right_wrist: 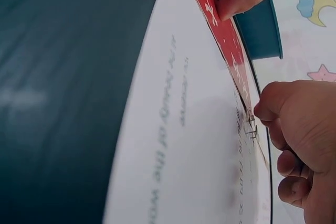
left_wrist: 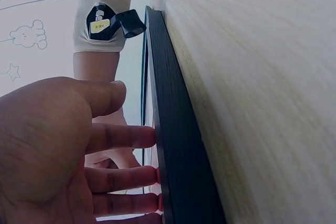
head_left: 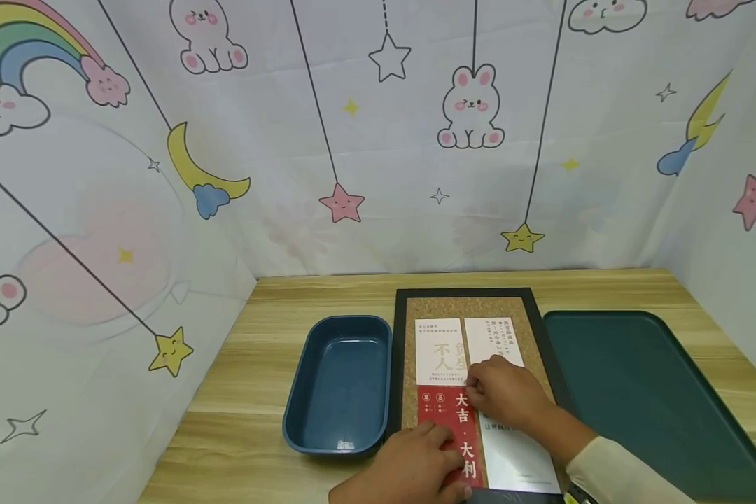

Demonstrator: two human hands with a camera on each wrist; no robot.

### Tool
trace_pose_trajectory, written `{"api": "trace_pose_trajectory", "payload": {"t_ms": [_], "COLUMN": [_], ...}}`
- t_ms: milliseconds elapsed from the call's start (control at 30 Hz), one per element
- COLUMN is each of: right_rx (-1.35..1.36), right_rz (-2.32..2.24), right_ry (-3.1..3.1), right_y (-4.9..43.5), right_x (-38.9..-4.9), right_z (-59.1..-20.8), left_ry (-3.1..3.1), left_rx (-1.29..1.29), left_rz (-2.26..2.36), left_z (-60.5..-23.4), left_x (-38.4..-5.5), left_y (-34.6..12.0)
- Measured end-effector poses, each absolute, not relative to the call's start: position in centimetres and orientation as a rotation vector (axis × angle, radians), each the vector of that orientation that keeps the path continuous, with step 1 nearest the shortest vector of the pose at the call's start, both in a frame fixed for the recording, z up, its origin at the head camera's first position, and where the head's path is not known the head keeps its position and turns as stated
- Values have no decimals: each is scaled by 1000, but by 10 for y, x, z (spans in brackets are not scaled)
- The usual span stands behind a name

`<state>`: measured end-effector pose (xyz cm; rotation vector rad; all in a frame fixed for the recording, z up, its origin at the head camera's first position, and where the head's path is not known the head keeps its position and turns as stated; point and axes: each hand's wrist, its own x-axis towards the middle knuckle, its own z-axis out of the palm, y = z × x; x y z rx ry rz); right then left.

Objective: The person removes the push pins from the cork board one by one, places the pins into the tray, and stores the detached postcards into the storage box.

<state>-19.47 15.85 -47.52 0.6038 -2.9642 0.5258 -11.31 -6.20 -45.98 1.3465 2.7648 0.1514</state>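
A black-framed corkboard (head_left: 463,306) lies on the wooden table, holding a two-by-two block of cards. The lower-left one is a red card (head_left: 437,418) with white Chinese characters. Around it lie an upper-left white card (head_left: 430,350), an upper-right white card (head_left: 493,343) and a lower-right white card (head_left: 519,462). My left hand (head_left: 409,465) rests its fairly straight fingertips on the red card, its thumb apart near the frame's lower edge. My right hand (head_left: 510,397) has curled fingers and pinches at the red card's upper-right corner; its fingertips partly hide the contact.
Left of the board stands a deep blue tray (head_left: 296,413), close to the frame. A dark green tray (head_left: 642,392) lies on the right beside the board. Behind the table hangs a white cloth (head_left: 409,238) printed with cartoons, which also covers both sides.
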Motion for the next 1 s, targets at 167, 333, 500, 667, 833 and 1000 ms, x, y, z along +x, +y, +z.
{"api": "trace_pose_trajectory", "payload": {"t_ms": [167,333,500,667,833,1000], "right_rx": [608,590,578,591,585,555], "right_rz": [536,533,523,504,513,509], "right_ry": [-2948,-2939,-2937,-2909,-2912,-2935], "right_y": [162,165,169,175,180,184], "right_x": [-194,-192,-191,-191,-189,-189], "right_z": [-473,-470,-468,-469,-467,-466], "left_ry": [2781,2789,2777,2778,2787,2782], "left_rx": [1368,1367,1351,1350,1360,1365], "left_rz": [143,142,152,157,158,164], "left_z": [-460,-460,-460,-460,-460,-461], "left_x": [-112,-112,-112,-112,-111,-112], "left_y": [-63,-63,-63,-63,-63,-64]}}
